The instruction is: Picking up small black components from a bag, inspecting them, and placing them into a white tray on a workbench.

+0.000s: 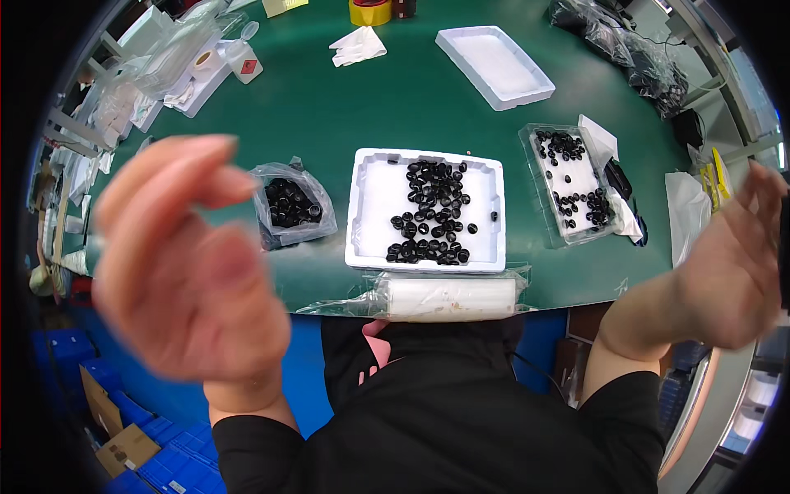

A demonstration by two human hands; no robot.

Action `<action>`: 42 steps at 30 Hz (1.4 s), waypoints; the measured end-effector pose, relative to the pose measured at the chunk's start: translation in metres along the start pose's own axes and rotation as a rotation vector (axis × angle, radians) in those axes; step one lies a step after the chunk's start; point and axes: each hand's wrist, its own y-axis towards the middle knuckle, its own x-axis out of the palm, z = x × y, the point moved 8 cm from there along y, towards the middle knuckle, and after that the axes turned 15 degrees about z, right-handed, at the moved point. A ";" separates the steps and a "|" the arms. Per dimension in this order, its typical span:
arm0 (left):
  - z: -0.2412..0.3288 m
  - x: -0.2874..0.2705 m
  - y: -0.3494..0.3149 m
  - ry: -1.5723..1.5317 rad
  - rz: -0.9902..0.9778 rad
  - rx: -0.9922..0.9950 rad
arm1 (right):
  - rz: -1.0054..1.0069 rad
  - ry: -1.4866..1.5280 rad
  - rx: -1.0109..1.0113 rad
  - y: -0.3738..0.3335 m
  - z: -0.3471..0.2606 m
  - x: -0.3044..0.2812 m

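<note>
My left hand (185, 272) is raised close to the camera, blurred, with its fingers loosely bent and nothing seen in it. At the right edge my right hand (732, 263) is also lifted, fingers stretched out and partly cut off by the rim. Between them on the green table lies a white foam tray (370, 216) with many small round black parts (436, 185) in the middle. Beside my left hand stands a clear plastic bag (326, 216) of similar black parts (288, 202). Neither hand touches the tray or the bag.
A clear tray (553, 216) with more black parts stands on the right. A wrapped white roll (451, 296) lies along the front edge. Farther back are a white tray (502, 70), a white glove (359, 47), yellow tape (370, 13) and a white bottle (244, 62).
</note>
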 end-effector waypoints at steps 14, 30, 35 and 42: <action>-0.089 0.106 -0.182 0.272 -0.874 -0.296 | -0.966 -0.581 0.463 -0.236 0.160 0.040; -0.091 0.079 -0.152 0.164 -0.644 -0.849 | -0.478 -0.192 1.188 -0.223 0.152 0.044; -0.060 0.055 -0.125 -0.426 -0.220 -1.241 | -0.175 0.195 1.482 -0.205 0.116 0.067; -0.039 0.047 -0.109 -0.493 -0.103 -1.199 | -0.195 0.205 1.203 -0.180 0.091 0.078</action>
